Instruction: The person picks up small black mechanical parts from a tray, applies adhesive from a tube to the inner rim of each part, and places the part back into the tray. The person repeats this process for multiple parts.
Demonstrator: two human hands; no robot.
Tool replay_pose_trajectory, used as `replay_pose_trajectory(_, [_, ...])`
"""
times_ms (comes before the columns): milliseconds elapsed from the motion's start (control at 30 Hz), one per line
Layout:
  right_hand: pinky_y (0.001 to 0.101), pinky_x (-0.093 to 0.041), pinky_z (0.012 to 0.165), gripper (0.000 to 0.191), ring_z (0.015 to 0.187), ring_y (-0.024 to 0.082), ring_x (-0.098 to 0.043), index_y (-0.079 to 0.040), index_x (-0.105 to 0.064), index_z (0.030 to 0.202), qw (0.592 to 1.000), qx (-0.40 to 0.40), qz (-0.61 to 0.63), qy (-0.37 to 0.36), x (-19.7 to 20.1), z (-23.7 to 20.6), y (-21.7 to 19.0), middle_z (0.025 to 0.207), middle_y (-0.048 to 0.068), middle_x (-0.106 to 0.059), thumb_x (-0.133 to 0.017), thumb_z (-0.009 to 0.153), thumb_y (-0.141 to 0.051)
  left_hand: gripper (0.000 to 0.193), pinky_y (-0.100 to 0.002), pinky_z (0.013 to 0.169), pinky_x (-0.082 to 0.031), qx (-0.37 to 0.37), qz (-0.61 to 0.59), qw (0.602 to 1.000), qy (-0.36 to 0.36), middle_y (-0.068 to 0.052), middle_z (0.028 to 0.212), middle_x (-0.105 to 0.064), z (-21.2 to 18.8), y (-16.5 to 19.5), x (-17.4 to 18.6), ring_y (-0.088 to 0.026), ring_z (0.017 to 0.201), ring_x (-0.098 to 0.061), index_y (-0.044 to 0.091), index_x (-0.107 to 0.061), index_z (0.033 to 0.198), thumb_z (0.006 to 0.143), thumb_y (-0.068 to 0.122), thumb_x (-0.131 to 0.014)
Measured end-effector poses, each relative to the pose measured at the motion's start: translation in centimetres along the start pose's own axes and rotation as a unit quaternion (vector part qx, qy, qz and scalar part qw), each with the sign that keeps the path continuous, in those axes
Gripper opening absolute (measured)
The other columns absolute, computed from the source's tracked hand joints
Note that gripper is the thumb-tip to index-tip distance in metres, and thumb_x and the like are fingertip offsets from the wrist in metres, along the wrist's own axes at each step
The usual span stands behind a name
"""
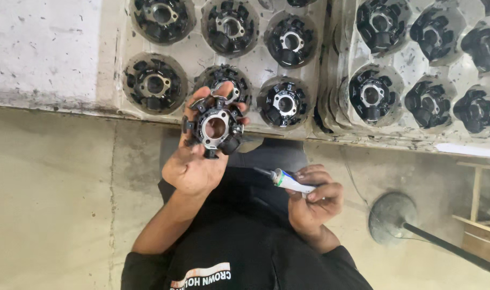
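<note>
My left hand (pixel 194 164) is raised in front of the bench edge, shut on a black round stator core (pixel 215 129) with a metal ring at its centre and several black poles around it. My fingers wrap behind it and its open face is turned to me. My right hand (pixel 312 201) is lower and to the right, shut on a small white tube (pixel 290 182) whose grey nozzle points left toward the stator, a short gap away from it.
Clear plastic trays (pixel 199 53) (pixel 403 62) on the white bench hold several more stator cores in round pockets. Below is a concrete floor, with a round stand base and black pole (pixel 392 215) at right and a wooden frame (pixel 478 215) at the far right.
</note>
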State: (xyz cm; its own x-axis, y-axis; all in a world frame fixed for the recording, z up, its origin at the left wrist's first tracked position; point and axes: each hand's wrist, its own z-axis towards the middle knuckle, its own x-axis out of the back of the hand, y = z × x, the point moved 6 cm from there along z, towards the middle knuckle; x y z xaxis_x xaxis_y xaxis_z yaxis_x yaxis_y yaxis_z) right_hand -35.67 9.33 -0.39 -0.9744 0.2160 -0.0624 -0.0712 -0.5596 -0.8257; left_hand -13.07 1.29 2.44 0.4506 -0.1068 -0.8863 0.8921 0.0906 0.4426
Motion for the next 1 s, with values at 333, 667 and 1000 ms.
replay_pose_trajectory(333, [0.0415,-0.062,0.082,0.047,0.091,0.029,-0.071,-0.012,-0.043,0.094,0.978,0.094,-0.146,-0.113,-2.1,0.6,-2.7,0.096,0.012,-0.068,-0.078,0.079,0.014,0.042,-0.04,0.112,-0.051,-0.116,0.28,0.951,-0.068,-0.023,0.129,-0.06,-3.5,-0.4,0.1,-0.029,0.122,-0.064,-0.005,-0.06,0.126,0.109,0.034,-0.06])
replay_pose_trajectory(667, [0.0445,-0.065,0.081,0.04,0.091,0.029,-0.071,-0.011,-0.048,0.089,0.961,0.147,-0.172,-0.159,-2.6,1.0,-3.9,0.097,0.012,-0.067,-0.076,0.076,0.014,0.042,-0.037,0.109,-0.052,-0.119,0.306,0.942,-0.077,-0.023,0.129,-0.061,-3.4,0.1,-0.9,-0.026,0.123,-0.063,-0.005,-0.061,0.126,0.109,0.033,-0.06])
replay_pose_trajectory(1000, [0.0439,-0.067,0.079,0.036,0.089,0.029,-0.071,-0.01,-0.05,0.087,0.957,0.153,-0.178,-0.17,-2.7,1.3,-4.4,0.096,0.012,-0.067,-0.073,0.076,0.015,0.046,-0.036,0.11,-0.05,-0.079,0.287,0.952,-0.072,-0.022,0.13,-0.062,-3.4,-0.7,-0.6,-0.024,0.122,-0.063,-0.004,-0.061,0.128,0.11,0.038,-0.06])
